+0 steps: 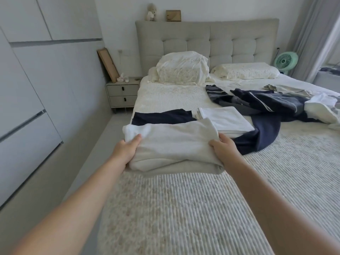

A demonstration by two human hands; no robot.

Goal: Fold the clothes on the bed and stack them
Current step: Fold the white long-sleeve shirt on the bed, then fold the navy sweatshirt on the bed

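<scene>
A folded white garment (173,144) lies on top of a folded grey piece (184,169) near the left side of the bed (202,208). My left hand (125,150) grips its left edge, thumb on top. My right hand (223,149) grips its right edge. Behind it lie a folded dark navy piece (161,116) and a folded white stack (225,119). Unfolded clothes spread to the right: a navy garment (261,133), a navy striped one (257,101), a grey one (288,90) and a white one (322,109).
Two pillows (182,68) lie against the grey headboard (207,39). A nightstand (122,94) stands left of the bed, with white wardrobe doors (31,80) along the left wall. A green fan (286,60) and curtains (316,34) are at the far right.
</scene>
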